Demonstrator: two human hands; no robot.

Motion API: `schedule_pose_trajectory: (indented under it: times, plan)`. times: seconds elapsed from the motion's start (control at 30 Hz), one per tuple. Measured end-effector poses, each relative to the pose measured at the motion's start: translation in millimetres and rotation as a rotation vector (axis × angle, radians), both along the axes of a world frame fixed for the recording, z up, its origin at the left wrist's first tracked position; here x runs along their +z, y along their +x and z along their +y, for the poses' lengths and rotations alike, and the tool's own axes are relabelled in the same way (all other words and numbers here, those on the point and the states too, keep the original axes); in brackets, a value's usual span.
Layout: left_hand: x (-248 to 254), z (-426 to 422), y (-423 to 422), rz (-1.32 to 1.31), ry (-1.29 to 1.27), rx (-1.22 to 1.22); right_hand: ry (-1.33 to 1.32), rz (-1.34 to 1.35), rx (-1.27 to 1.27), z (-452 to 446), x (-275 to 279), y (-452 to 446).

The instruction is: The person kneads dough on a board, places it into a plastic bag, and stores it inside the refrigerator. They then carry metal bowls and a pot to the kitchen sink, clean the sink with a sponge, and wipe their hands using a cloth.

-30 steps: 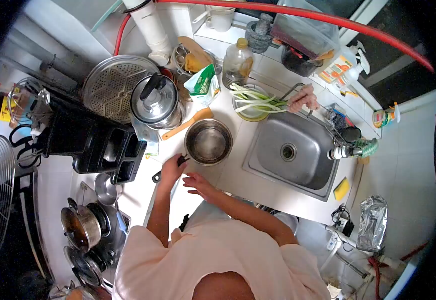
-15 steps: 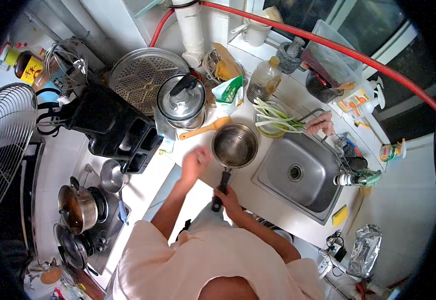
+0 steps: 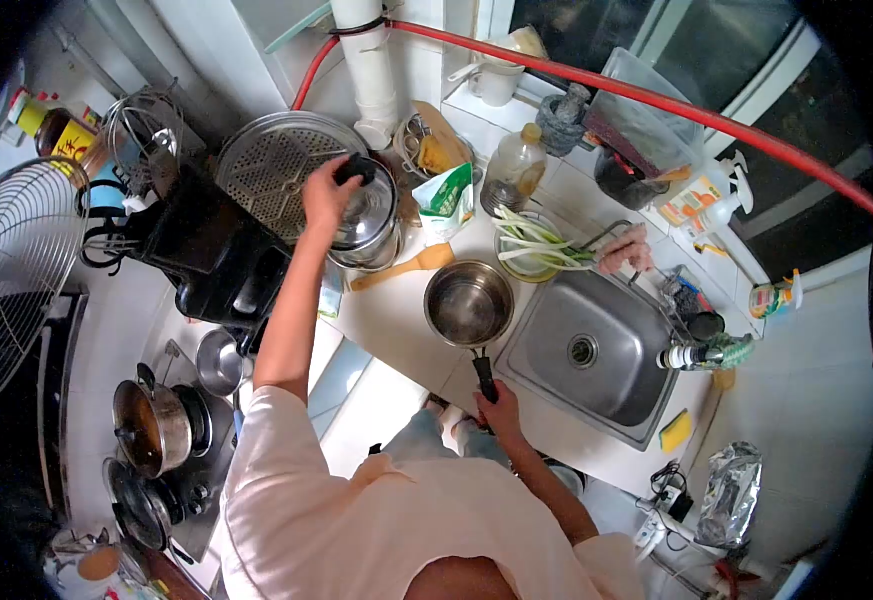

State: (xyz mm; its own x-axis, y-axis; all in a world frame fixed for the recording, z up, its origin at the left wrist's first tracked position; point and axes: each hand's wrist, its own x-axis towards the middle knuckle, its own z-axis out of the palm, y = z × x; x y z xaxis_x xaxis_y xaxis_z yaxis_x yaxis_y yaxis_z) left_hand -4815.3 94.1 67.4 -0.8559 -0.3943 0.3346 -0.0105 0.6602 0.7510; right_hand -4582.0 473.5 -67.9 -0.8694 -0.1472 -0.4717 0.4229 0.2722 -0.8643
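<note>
My left hand (image 3: 326,193) reaches to the back of the counter, its fingers closed round the black knob of a glass pot lid (image 3: 368,212). The lid sits on a steel pot (image 3: 374,257). My right hand (image 3: 501,408) grips the dark handle of an empty steel saucepan (image 3: 468,303), which is upright at the counter's middle, left of the sink. Whether its base touches the counter I cannot tell. A wooden spatula (image 3: 402,268) lies between the pot and the saucepan.
A steel sink (image 3: 596,400) is on the right. Spring onions (image 3: 536,240) lie on a plate behind it, near an oil bottle (image 3: 512,172) and a green-white bag (image 3: 446,203). A perforated steamer tray (image 3: 274,165) leans at the back. Stove pots (image 3: 153,425) stand left.
My left hand has moved up and away from beside the saucepan to the pot lid's knob and closed on it. My right hand and the saucepan's handle have swung slightly right.
</note>
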Motion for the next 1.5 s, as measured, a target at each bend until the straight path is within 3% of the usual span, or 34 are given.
schedule_pose_trajectory:
  times: [0.03, 0.1, 0.2, 0.3, 0.43, 0.5, 0.6, 0.67, 0.77, 0.9, 1.0, 1.1, 1.2, 1.3, 1.4, 1.5]
  plan:
    - [6.5, -2.9, 4.3, 0.111, -0.063, 0.005, -0.016, 0.014, 0.001, 2.6, -2.0, 1.2]
    - [22.2, -7.0, 6.6, 0.174, 0.235, -0.079, -0.042, 0.040, 0.005, 11.0, -11.3, 2.4]
    - [70.7, 25.4, 37.8, 0.151, 0.300, -0.265, 0.097, 0.159, 0.080, 21.6, -35.1, 2.6]
    - [92.9, 77.6, 66.6, 0.138, -0.092, -0.498, 0.153, 0.170, 0.104, 19.2, 3.5, -5.8]
    - [46.3, 146.2, 83.5, -0.067, -0.033, -0.788, 0.185, 0.193, 0.122, 25.4, -9.1, -7.9]
    - [8.0, 166.8, 78.1, -0.033, -0.030, -0.901, 0.180, 0.187, 0.114, 28.5, -16.6, -7.8]
    - [-21.2, 185.7, 71.4, -0.167, -0.133, -0.923, 0.383, 0.502, 0.170, 31.6, -27.1, -8.4]
    - [-45.8, 189.3, 61.4, -0.148, -0.212, -0.999, 0.393, 0.421, 0.183, 34.1, -33.5, -8.7]
    - [-56.9, 196.4, 51.4, -0.218, -0.316, -1.052, 0.392, 0.400, 0.196, 36.1, -35.8, -10.4]
    - [-64.1, 202.3, 49.0, -0.204, -0.182, -1.161, 0.296, 0.228, 0.155, 36.4, -30.2, -13.4]
    - [-67.5, 205.6, 51.3, -0.164, -0.212, -1.211, 0.348, 0.368, 0.186, 39.3, -48.0, -13.2]
    - [-71.0, 208.6, 52.6, -0.179, -0.216, -1.188, 0.335, 0.216, 0.199, 42.1, -45.8, -12.6]
    - [-64.1, 208.7, 49.9, -0.254, -0.268, -1.188, 0.311, 0.275, 0.191, 40.0, -42.8, -12.7]
    - [-72.1, 204.6, 48.6, -0.124, -0.296, -1.212, 0.267, 0.176, 0.173, 36.1, -38.8, -13.7]
    - [-74.2, 204.3, 56.8, -0.103, -0.296, -1.189, 0.379, 0.362, 0.161, 31.7, -38.6, -14.8]
    - [-71.7, 202.4, 59.1, -0.166, -0.306, -1.198, 0.579, 0.307, 0.254, 28.9, -8.8, -18.6]
